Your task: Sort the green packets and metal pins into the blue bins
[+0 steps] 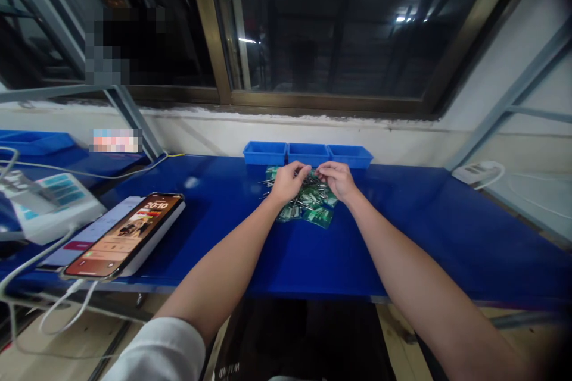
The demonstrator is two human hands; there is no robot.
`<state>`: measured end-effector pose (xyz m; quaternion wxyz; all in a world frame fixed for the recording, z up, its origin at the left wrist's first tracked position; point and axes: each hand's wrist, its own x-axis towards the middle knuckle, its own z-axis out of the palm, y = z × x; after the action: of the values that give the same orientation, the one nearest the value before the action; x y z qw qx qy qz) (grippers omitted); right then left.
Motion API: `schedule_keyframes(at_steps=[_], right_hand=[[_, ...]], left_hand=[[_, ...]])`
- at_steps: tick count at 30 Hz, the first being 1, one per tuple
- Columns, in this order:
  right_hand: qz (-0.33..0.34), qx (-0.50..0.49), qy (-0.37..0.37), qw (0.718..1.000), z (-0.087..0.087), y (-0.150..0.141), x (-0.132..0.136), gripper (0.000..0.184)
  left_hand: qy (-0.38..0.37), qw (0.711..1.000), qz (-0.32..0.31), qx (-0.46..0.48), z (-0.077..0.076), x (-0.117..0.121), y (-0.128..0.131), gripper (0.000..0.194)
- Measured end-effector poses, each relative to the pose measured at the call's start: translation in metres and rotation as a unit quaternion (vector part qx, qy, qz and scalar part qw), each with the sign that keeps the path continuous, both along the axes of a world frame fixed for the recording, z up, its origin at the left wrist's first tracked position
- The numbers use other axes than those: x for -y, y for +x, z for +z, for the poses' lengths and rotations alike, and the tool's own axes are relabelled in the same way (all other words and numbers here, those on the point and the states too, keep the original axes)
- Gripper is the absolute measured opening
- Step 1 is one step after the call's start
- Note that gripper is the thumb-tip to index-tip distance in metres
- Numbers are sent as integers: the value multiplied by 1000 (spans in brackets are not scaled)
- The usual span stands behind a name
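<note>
A loose pile of green circuit boards (318,215) with thin metal pins or screw-like pieces (311,183) among them lies on the blue tabletop (214,202). My left hand (288,182) is over the pile's left side, thumb and fingers drawn together. Facing it across a small gap, my right hand (338,179) pinches at the pile's right side. Whatever is between the fingertips of either hand is too small to make out. Both hands cover part of the heap.
Three blue bins (308,153) stand in a row behind the pile, against the wall. At the left, a lit phone (125,235) with a white cable rests on a white block, beside a white device (58,202). A white power strip (477,171) lies at the right edge.
</note>
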<state>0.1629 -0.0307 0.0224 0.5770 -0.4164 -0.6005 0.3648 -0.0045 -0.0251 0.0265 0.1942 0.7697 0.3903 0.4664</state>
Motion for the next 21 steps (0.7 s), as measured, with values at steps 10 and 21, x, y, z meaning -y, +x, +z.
schedule_keyframes(at_steps=[10, 21], right_hand=[[-306, 302, 82, 899, -15, 40, -17, 32], [-342, 347, 15, 873, -18, 49, -24, 57]], left_hand=[[-3, 985, 131, -117, -10, -24, -21, 35], [1, 962, 130, -239, -11, -32, -28, 33]])
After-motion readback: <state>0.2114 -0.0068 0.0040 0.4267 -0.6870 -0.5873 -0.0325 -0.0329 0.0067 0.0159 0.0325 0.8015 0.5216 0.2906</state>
